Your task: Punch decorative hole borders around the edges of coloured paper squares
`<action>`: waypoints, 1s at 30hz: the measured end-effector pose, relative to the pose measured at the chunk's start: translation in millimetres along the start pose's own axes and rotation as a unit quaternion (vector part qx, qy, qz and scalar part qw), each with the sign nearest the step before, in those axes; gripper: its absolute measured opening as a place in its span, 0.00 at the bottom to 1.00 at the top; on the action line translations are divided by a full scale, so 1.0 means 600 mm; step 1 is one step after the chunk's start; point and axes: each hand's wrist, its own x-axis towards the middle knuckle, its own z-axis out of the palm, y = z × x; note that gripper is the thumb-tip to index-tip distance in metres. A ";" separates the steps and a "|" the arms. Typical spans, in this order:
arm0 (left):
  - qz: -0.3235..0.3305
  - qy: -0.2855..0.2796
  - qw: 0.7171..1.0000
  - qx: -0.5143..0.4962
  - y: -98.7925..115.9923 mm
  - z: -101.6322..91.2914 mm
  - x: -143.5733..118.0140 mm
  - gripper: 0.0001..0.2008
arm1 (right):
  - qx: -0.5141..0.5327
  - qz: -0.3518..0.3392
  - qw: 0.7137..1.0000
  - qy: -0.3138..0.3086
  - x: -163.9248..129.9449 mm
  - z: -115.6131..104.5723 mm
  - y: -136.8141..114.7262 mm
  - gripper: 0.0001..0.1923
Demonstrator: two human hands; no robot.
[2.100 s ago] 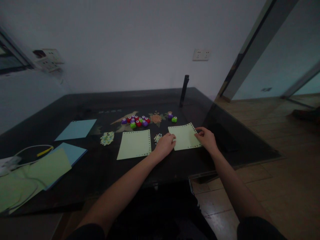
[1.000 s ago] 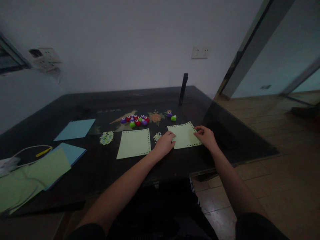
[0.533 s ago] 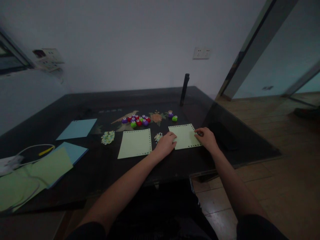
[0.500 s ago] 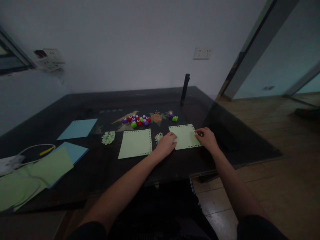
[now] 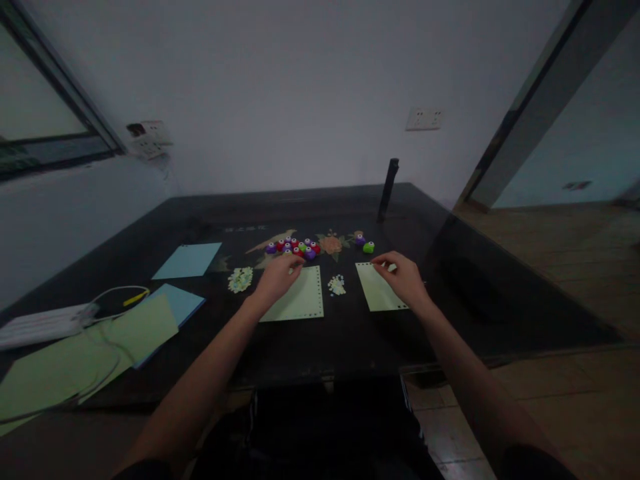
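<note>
My left hand (image 5: 281, 275) is over the upper part of a pale green sheet (image 5: 305, 298) that has small marks or holes along its right and lower edges. Its fingertips are closed together beside a cluster of small purple, red and green pieces with white round tops (image 5: 303, 247); what they hold, if anything, is hidden. My right hand (image 5: 400, 277) covers the right part of a second pale green sheet (image 5: 374, 293), dotted along its top edge. Thumb and fingers pinch near that edge, and I cannot make out anything between them. Between the sheets lies a little heap of pale bits (image 5: 337, 285).
One purple and one green piece (image 5: 369, 247) sit behind the right sheet. A larger heap of pale bits (image 5: 241, 279), blue sheets (image 5: 187, 260), green sheets (image 5: 125, 340) and a white power strip with a cable (image 5: 47, 325) lie left. A black upright post (image 5: 388, 190) stands at the back.
My left hand has left the right sheet and moved left over the left sheet, near the coloured pieces. My right hand has shifted toward the right sheet's top edge. The view has turned slightly left.
</note>
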 end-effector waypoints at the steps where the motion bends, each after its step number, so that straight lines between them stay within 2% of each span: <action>1: -0.015 0.019 1.000 0.010 -0.027 -0.005 -0.007 0.10 | 0.010 -0.015 1.000 -0.018 0.010 0.017 -0.019 0.07; 3: -0.033 0.040 0.998 0.020 -0.065 -0.010 -0.019 0.10 | 0.017 -0.041 0.997 -0.064 0.030 0.058 -0.052 0.07; 5: -0.033 0.033 0.999 0.027 -0.084 -0.013 -0.027 0.11 | -0.005 -0.063 0.989 -0.133 0.049 0.102 -0.074 0.08; 7: -0.026 0.011 0.999 0.040 -0.088 -0.014 -0.031 0.12 | -0.056 -0.064 0.979 -0.187 0.064 0.143 -0.085 0.09; 9: -0.030 -0.015 0.998 0.058 -0.086 -0.012 -0.031 0.13 | -0.118 -0.075 0.969 -0.205 0.073 0.176 -0.087 0.14; 12: -0.049 -0.054 0.993 0.088 -0.085 -0.006 -0.032 0.21 | -0.183 -0.084 0.953 -0.225 0.073 0.204 -0.081 0.22; 15: -0.075 -0.081 0.988 0.104 -0.089 0.000 -0.035 0.26 | -0.215 -0.091 0.944 -0.234 0.065 0.214 -0.074 0.22; 19: -0.106 -0.098 0.983 0.109 -0.092 0.003 -0.038 0.27 | -0.219 -0.103 0.942 -0.232 0.058 0.215 -0.073 0.20; 30: -0.097 -0.098 0.983 0.122 -0.082 -0.006 -0.040 0.25 | -0.219 -0.112 0.946 -0.213 0.052 0.213 -0.080 0.17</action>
